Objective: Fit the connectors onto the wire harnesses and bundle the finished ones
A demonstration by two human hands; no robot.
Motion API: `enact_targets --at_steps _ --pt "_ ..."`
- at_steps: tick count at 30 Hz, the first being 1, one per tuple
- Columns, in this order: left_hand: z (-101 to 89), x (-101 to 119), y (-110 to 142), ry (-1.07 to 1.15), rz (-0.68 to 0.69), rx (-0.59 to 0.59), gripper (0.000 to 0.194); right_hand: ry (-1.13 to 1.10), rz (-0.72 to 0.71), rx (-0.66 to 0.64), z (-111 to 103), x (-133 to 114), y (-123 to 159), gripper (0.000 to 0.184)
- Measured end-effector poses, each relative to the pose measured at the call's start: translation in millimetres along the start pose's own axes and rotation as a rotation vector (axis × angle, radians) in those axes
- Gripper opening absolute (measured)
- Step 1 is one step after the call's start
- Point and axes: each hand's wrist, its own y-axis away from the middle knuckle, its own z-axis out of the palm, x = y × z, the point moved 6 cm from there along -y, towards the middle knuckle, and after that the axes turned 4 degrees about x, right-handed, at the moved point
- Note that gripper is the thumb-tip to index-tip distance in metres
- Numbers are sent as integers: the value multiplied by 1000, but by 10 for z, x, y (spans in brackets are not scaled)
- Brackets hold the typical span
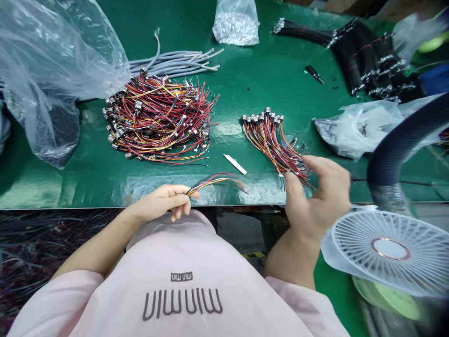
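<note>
At the upper left of the frame, a clear plastic bag lies on the green surface. Next comes a large heap of wired connectors, with grey cables just behind it. At lower center-left, the left hand has its fingers closed on a thin bunch of coloured wires, whose blurred free ends reach rightward near the surface's front edge. A white tool lies near the middle. Right of center sits a smaller connector pile; at its lower end the right hand holds thumb and forefinger spread apart, though whether they touch the wires I cannot tell. A white fan stands at lower right.
</note>
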Motion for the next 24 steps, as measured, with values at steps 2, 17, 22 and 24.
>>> enact_targets --at_steps 2,17,22,24 --pt "83 28 -27 -41 2 -52 34 -61 -177 -116 70 -334 12 41" --pt "-43 -43 119 -191 120 94 29 -632 225 -1034 755 -464 755 29" --pt "-56 79 127 -210 239 209 28 -689 431 -1034 770 -393 801 27" --pt "-79 78 129 -146 231 238 33 -613 319 -966 743 -406 734 21"
